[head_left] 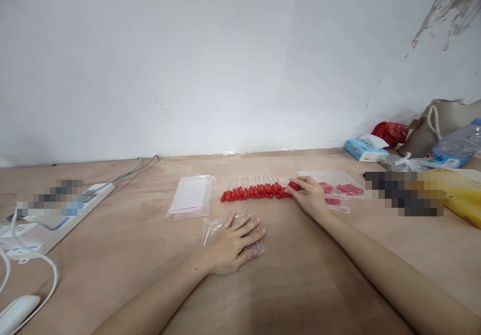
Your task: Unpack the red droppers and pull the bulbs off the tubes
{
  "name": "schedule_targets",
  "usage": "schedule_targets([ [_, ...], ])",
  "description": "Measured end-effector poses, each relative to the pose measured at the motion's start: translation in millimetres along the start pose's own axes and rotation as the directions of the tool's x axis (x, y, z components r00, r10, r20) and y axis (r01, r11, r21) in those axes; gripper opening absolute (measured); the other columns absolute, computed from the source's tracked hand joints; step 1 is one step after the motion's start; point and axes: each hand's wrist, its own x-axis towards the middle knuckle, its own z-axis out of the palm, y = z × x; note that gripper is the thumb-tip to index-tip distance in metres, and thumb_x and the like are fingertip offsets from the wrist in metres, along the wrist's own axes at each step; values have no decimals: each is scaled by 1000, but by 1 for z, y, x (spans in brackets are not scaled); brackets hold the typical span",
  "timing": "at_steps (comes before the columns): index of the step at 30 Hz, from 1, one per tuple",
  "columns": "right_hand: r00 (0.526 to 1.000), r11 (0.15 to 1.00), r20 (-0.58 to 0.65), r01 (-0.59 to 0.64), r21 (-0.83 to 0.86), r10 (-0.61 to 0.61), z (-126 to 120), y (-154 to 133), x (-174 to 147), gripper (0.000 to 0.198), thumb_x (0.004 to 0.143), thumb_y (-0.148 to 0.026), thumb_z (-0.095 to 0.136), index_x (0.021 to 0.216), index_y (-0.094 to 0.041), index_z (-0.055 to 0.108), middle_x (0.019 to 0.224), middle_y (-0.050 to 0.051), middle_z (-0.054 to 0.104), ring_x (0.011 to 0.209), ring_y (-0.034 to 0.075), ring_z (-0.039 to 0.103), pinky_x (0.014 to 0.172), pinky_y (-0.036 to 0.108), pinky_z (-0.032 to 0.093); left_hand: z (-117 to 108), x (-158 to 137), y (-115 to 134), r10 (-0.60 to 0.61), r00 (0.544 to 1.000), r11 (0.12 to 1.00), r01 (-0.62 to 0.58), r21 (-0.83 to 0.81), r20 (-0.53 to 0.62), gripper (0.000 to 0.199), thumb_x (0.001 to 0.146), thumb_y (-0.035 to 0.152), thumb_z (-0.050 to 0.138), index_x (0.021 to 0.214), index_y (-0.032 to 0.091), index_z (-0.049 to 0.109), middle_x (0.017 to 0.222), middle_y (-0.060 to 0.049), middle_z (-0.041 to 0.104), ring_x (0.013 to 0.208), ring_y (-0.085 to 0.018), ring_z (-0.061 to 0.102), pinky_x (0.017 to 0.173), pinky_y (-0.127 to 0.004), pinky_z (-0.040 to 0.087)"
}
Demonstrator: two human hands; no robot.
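My left hand (pixel 236 242) lies flat with fingers spread on a clear zip bag (pixel 213 229), pressing it to the table. Beyond it runs a row of slim, pale sticks with thick red ends (pixel 255 191), the red ends toward me. At the row's right end, my right hand (pixel 310 195) has its thumb and fingers closed around one or more red ends. Just right of that hand are clear zip bags (pixel 349 187) holding more red-ended sticks, partly hidden by the hand. Left of the row rests a stack of flat zip bags (pixel 191 196).
On the left are a white power strip (pixel 78 220) and cables (pixel 54 270). To the right stand a blue tissue pack (pixel 364 149), a plastic bottle (pixel 458 142), a bag with a rope handle (pixel 424 129) and a yellow bag (pixel 462 190). A wall (pixel 225 64) closes off the back.
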Motion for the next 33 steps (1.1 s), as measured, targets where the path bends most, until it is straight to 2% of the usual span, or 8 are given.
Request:
schedule_targets([
  [2, 997, 1000, 71, 21, 1, -22, 2, 3, 0, 28, 73, -41, 59, 94, -24, 65, 95, 8, 56, 88, 21, 55, 81, 36, 46, -2, 0, 2, -27, 999, 1000, 27, -14, -36, 47, 89, 44, 31, 134, 32, 25, 141, -2, 26, 131, -24, 20, 106, -52, 11],
  [5, 987, 999, 150, 48, 17, -50, 3, 4, -1, 32, 73, -43, 58, 99, -25, 63, 99, 8, 54, 92, 22, 54, 85, 38, 44, -11, -1, 3, -116, 979, 990, 99, -105, -170, 43, 90, 39, 30, 132, 29, 30, 136, -3, 37, 125, -20, 33, 104, -42, 25],
  [10, 992, 1000, 122, 16, 8, -17, -1, 0, -3, 42, 70, -46, 60, 102, -20, 61, 103, 10, 51, 92, 22, 55, 81, 37, 47, -29, -6, -8, -254, 913, 959, 196, -203, -319, 33, 89, 36, 34, 114, 24, 52, 111, -5, 57, 103, -19, 51, 92, -35, 40],
  [14, 984, 993, 136, -117, 5, 115, -9, -4, -2, 39, 71, -42, 59, 99, -16, 61, 98, 10, 52, 71, 16, 58, 68, 32, 51, -31, -15, -26, -310, 905, 943, 255, -212, -291, 26, 84, 36, 44, 102, 23, 58, 103, -4, 59, 96, -19, 54, 85, -33, 43],
  [18, 977, 985, 133, -169, -17, 170, -13, -3, 1, 24, 75, -29, 51, 89, -14, 64, 86, 8, 57, 65, 15, 57, 65, 31, 49, -24, -19, -39, -400, 884, 907, 344, -244, -241, 27, 81, 37, 48, 100, 21, 59, 99, -5, 60, 89, -19, 56, 78, -31, 45],
  [25, 984, 988, 101, -146, -41, 149, -8, -1, 2, 21, 73, -29, 52, 81, -16, 66, 79, 7, 61, 62, 15, 58, 65, 30, 47, -15, -18, -47, -462, 855, 872, 390, -297, -234, 26, 79, 39, 50, 92, 19, 60, 91, -4, 59, 77, -16, 55, 68, -27, 44],
  [29, 986, 987, 47, -156, -23, 157, -7, -1, 2, 18, 73, -27, 52, 79, -17, 65, 78, 6, 64, 68, 16, 60, 66, 29, 48, -14, -16, -52, -522, 838, 822, 445, -356, -157, 27, 72, 40, 56, 89, 18, 58, 78, -1, 57, 66, -13, 51, 60, -24, 41],
  [33, 999, 999, 13, -36, 29, 36, -4, -6, 2, 17, 75, -28, 51, 79, -19, 65, 81, 5, 64, 73, 16, 60, 68, 28, 49, -15, -13, -52, -578, 815, 763, 518, -387, -48, 26, 69, 41, 57, 80, 17, 57, 63, 3, 50, 58, -12, 46, 52, -22, 35],
])
